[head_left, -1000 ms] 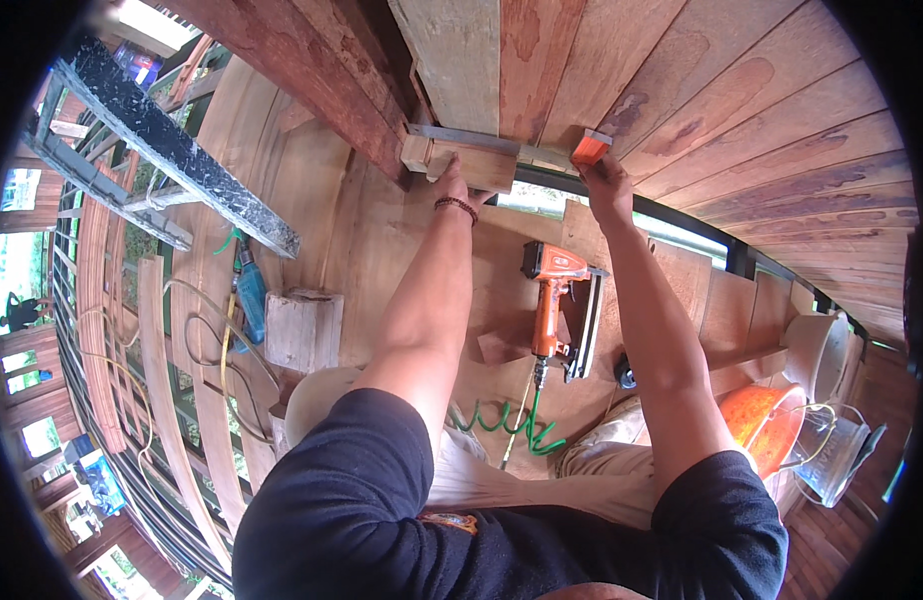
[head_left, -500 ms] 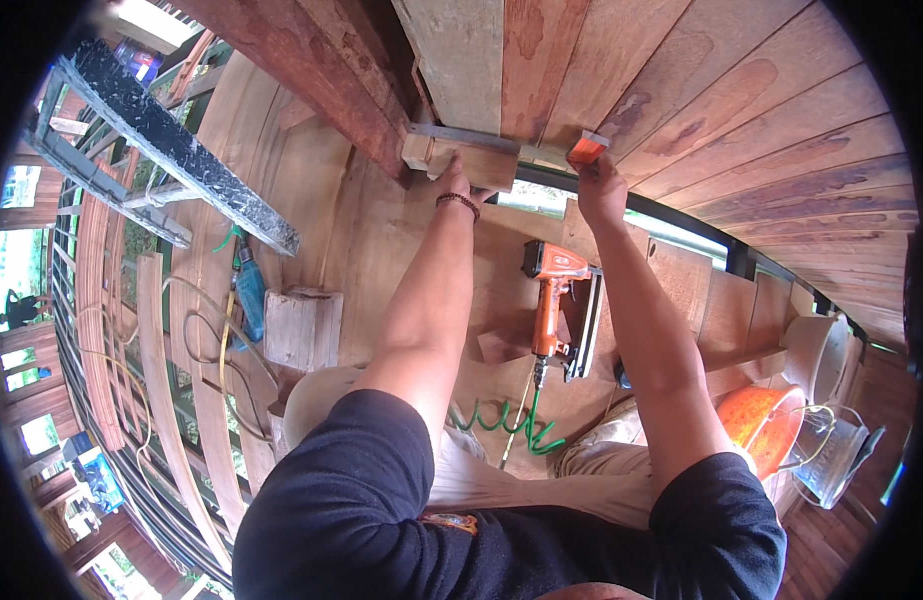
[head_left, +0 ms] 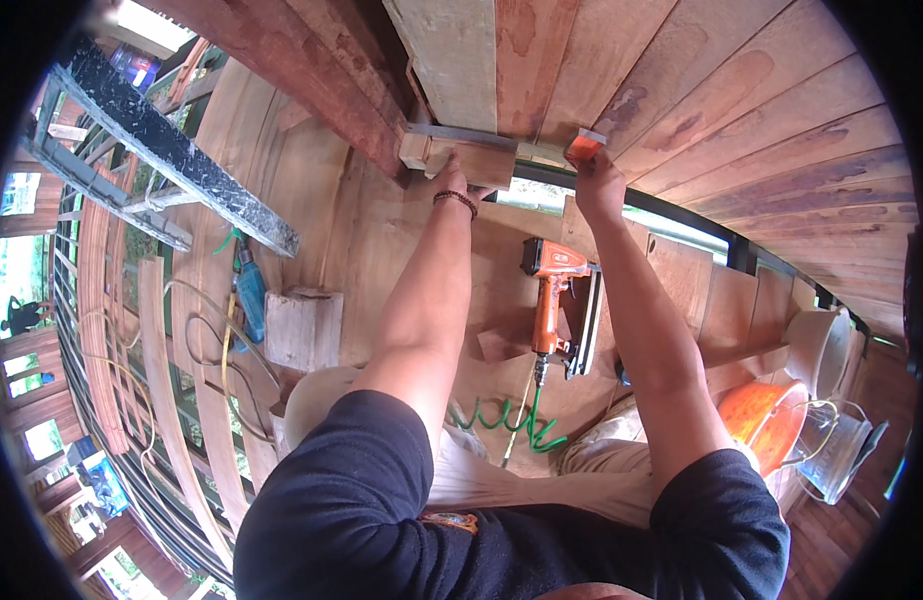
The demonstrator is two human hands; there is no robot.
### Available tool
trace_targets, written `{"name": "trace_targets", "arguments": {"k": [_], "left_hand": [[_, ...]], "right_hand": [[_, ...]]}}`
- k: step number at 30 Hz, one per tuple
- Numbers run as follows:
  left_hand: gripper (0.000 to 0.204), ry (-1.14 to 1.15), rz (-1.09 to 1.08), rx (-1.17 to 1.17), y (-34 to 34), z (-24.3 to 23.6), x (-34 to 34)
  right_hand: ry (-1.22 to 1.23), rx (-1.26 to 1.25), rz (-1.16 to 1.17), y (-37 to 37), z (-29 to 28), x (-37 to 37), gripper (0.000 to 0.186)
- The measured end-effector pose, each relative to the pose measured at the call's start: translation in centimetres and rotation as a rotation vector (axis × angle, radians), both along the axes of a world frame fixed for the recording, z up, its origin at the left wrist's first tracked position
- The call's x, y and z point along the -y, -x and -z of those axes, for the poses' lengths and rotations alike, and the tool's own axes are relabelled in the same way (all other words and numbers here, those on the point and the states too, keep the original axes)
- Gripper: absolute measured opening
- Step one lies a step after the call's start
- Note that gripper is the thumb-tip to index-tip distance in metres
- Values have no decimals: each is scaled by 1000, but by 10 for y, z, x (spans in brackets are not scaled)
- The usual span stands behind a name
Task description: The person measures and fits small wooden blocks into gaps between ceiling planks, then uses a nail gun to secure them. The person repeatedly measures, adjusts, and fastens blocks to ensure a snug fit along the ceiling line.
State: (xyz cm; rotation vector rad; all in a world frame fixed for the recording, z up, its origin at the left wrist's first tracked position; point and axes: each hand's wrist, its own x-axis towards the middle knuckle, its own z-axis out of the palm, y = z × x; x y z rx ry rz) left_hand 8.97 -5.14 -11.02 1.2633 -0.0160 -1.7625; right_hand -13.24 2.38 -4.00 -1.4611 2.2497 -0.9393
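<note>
My left hand (head_left: 453,180), with a beaded bracelet at its wrist, grips a short wooden block (head_left: 487,165). The thumb lies on the block's face and the other fingers are mostly hidden behind it. The block sits against the foot of the plank wall, beside a reddish post (head_left: 354,112). To its right, my right hand (head_left: 601,183) is closed round a small orange tool with a grey edge (head_left: 585,147), held up close to the wall planks (head_left: 672,95). Its exact kind I cannot make out.
An orange nail gun (head_left: 554,300) with a green coiled hose (head_left: 544,432) lies between my forearms. A paint-spattered ladder (head_left: 172,150), a blue-bodied tool (head_left: 250,295) and a wood block (head_left: 304,328) are at left. Buckets, one orange (head_left: 767,420), stand at right.
Both hands keep nearly the same places and grips. The view has shifted very slightly.
</note>
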Motion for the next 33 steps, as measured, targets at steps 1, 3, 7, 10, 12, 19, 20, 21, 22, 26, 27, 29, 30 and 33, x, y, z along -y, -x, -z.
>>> {"name": "trace_targets", "arguments": {"k": [1,3,7,10,12,19,20,21,22,26,27,29,30,33], "left_hand": [[52,10,4,-8,0,2,1],[51,26,-9,-29,-2,7,1],[51,55,-14,-82,-5,15,3],[53,61,-22,-98,-7,14,3],[51,44,-30,-77,-1,5,0],[52,60,-16,-55,-5,5,0],[54,63,-3,-64,-4,4,0],[53,52,-6,-60,-2,4,0],[53,42,-10,-56,-1,3,0],[54,-1,1,-25,3,-3,-1],[55,10,-1,-32,2,-3,-2],[56,31,-7,-46,1,-2,-4],[56,19,-13,-43,0,-1,-2],[54,3,-32,-51,-1,0,-1]], "right_hand": [[-11,1,15,-2,0,0,28],[-25,-8,60,-11,-5,-1,26],[-20,-63,135,-18,-7,1,25],[-24,-82,135,-19,-7,2,26],[-30,-91,130,-15,-5,2,27],[-59,-103,79,-14,-10,3,27],[-71,-108,85,-12,-10,3,27],[-68,-110,85,-11,-9,3,27],[-66,-113,85,-9,-8,3,27],[-55,-108,82,-7,-6,3,27],[-60,-110,84,-7,-7,3,27],[-70,-112,86,-7,-8,2,27],[-67,-111,87,-8,-9,3,27],[-65,-106,89,-11,-12,3,26]]}}
